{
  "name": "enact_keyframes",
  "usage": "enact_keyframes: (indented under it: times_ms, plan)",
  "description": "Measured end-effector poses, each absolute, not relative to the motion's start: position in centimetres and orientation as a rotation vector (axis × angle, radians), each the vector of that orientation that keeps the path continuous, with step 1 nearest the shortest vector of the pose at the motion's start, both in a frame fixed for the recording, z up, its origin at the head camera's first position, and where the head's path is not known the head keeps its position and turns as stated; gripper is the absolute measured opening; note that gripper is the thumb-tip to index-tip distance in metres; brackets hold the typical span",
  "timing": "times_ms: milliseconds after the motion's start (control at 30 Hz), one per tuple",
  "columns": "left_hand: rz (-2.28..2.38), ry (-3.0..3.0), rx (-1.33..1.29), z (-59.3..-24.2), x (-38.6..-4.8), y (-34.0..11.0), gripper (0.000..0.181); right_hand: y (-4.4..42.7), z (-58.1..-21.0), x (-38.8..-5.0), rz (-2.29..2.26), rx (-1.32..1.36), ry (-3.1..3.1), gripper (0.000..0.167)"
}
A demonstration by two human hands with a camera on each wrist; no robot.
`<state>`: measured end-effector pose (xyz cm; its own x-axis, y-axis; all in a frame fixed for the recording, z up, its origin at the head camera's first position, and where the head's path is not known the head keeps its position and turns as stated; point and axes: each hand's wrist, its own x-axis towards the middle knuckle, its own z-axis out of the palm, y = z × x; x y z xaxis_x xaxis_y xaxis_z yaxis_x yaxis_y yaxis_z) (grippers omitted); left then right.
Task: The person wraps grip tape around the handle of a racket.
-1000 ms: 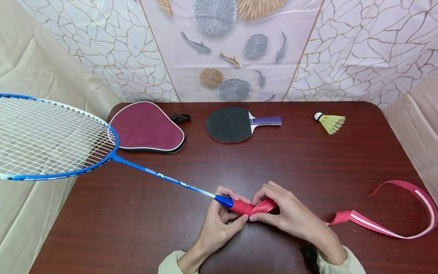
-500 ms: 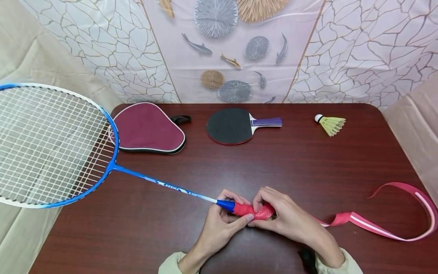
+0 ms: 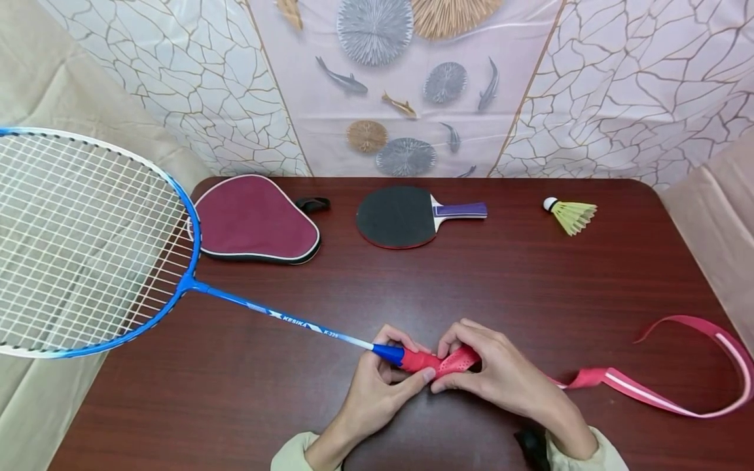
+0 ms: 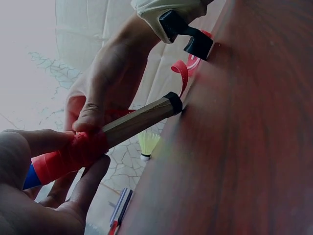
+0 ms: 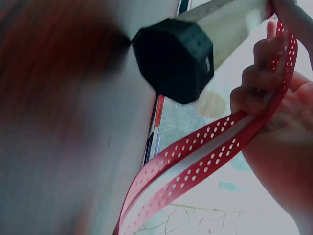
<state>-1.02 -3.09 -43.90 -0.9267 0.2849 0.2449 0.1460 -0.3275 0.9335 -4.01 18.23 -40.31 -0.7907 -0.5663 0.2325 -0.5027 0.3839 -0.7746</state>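
A blue and white badminton racket point(image 3: 235, 299) points to the left in the head view, held above the table. My left hand point(image 3: 377, 396) grips its handle just behind the blue cone, where red perforated grip tape point(image 4: 54, 165) is wound round it. With thumb and fingers, my right hand point(image 3: 509, 376) pinches the tape where it leaves the winding. The lower handle point(image 4: 139, 121) is bare wood in the left wrist view, ending in a black butt cap point(image 5: 171, 61). From the right hand, a loose tape tail point(image 3: 639, 390) with a white backing strip trails off to the right.
At the back of the table point(image 3: 501, 281) lie a maroon paddle case point(image 3: 256, 219), a black table tennis paddle point(image 3: 394, 217) with a purple handle, and a yellow shuttlecock point(image 3: 571, 214). A dark object point(image 3: 532, 446) lies by the right wrist. Patterned cloth point(image 3: 412, 85) hangs behind.
The racket has rolled about its shaft, so its strung face shows broader. The right fingers dipped over the tape and then drew slightly back. My left hand keeps its hold.
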Motion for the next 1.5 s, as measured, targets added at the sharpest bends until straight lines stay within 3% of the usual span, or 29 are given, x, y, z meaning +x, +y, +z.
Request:
enact_keyframes:
  times_ms: [267, 600, 867, 1100, 1367, 1500]
  plan:
    - [2.424, 1.755, 0.571, -43.9, -1.1, -3.1, 0.033, 18.9, -39.8, -4.1, -1.401, -0.991, 2.530, 0.025]
    - [2.409, 1.721, 0.593, -44.0, -1.1, -3.2, 0.034, 18.9, -40.3, -4.2, -1.350, -0.949, 2.572, 0.026]
    - [2.403, 1.701, 0.594, -44.3, -1.1, -3.1, 0.044, 18.9, -40.5, -4.2, -1.337, -0.972, 2.560, 0.023]
    - [2.408, 1.699, 0.599, -42.6, -0.9, -3.1, 0.050, 18.7, -40.4, -4.1, -1.315, -0.990, 2.541, 0.028]
    - [2.230, 1.794, 0.444, -43.6, -1.0, -3.3, 0.039, 18.3, -40.5, -3.8, -1.292, -0.953, 2.502, 0.035]
    - [2.252, 1.772, 0.486, -43.9, -1.1, -3.3, 0.034, 18.3, -40.4, -3.7, -1.282, -0.965, 2.521, 0.035]
